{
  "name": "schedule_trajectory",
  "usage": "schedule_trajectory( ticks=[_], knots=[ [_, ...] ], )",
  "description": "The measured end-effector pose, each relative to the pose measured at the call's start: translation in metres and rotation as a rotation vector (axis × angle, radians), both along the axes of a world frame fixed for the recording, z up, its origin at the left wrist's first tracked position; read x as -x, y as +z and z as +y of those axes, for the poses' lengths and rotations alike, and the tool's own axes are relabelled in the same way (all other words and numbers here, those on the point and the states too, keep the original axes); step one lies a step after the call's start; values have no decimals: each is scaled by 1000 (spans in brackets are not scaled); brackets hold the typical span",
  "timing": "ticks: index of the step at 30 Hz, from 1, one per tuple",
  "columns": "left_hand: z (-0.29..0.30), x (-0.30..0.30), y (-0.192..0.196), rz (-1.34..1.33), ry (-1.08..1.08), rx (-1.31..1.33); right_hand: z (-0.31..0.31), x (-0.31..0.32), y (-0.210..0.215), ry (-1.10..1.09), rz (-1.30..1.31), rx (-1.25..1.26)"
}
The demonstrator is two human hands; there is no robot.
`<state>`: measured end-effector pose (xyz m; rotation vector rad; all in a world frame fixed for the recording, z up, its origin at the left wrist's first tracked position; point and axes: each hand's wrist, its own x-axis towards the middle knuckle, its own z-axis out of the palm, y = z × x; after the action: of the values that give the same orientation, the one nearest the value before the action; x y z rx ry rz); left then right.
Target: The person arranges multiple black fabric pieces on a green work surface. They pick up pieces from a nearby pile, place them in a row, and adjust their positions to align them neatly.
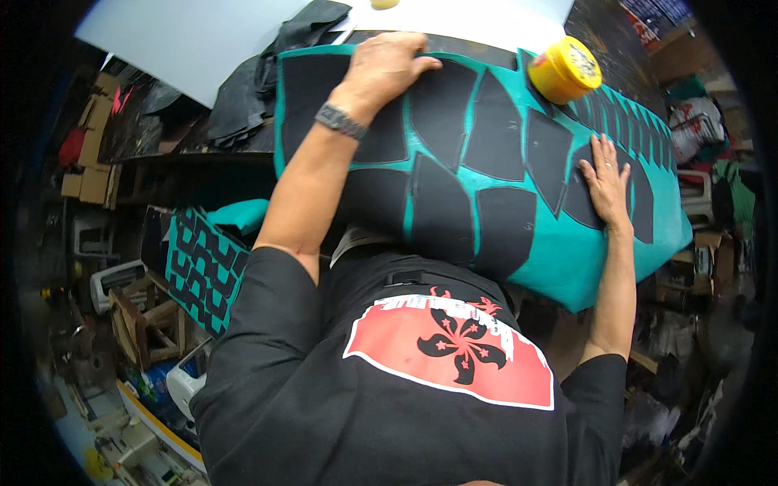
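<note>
A large teal sheet (559, 275) with black panel shapes laid out across it drapes over the near edge of the dark table toward my body. The black shapes (498, 134) are curved and angular, with narrow teal gaps between them; a row of thin strips lies at the far right. My left hand (389, 69) grips the sheet's far edge, its fingers curled and the thumb stretched to the right. My right hand (606, 182) lies flat on the right part of the sheet, fingers spread. On the far right of the sheet stands a yellow jar (559, 77) with a stained lid.
Dark folded material (251, 93) lies left of the sheet, near a white board (182, 40). Below left is a teal-and-black patterned panel (207, 271), beside a wooden stool (146, 324). Cardboard boxes (93, 150) stand farther left; clutter fills the right side.
</note>
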<state>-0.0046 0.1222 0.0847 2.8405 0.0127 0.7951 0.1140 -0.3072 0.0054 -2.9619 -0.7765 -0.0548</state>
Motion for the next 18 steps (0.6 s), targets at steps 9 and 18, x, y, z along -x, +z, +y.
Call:
schedule_trajectory(
  ticks=[9,18],
  knots=[
    [27,23,-5,195,0,217,39,14,28,50,24,-479],
    [30,29,-1,180,-19,265,189,-30,77,-5,-188,-460]
  ],
)
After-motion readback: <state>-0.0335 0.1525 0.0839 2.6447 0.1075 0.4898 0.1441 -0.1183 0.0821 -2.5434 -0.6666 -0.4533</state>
